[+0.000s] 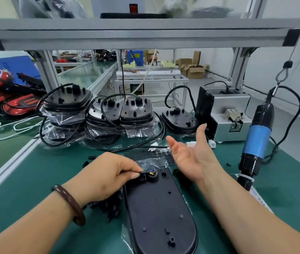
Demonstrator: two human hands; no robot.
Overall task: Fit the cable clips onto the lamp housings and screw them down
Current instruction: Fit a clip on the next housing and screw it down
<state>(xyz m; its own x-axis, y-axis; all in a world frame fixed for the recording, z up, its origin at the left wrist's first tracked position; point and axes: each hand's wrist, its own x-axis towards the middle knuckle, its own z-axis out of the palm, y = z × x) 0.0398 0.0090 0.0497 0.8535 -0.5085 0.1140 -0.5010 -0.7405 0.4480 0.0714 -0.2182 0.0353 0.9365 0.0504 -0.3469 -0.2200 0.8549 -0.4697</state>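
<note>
**Lamp housing back-up on the bench, left hand on its cable**

Lamp housing (160,208) is lying back-side up on the green mat (35,171), right at the near edge, roughly centre, with a plastic bag under it. The left hand (107,176) pinches the black cable (142,173) between thumb and forefinger, right where the coloured wires go into the round boss at the housing's far end. Can't tell if a clip is already on there, it's all black on black. The right hand (191,156) hovers over the mat just past the housing's far right corner, palm turned inward, fingers spread, holding nothing.

Loose black cable clips (109,208) sit in a pile beside the housing's left edge, partly under the left wrist. Bagged housings (136,110) are stacked along the far edge. A blue electric screwdriver (257,140) hangs at the right edge, and a grey screw feeder (231,110) is at the far right corner.
</note>
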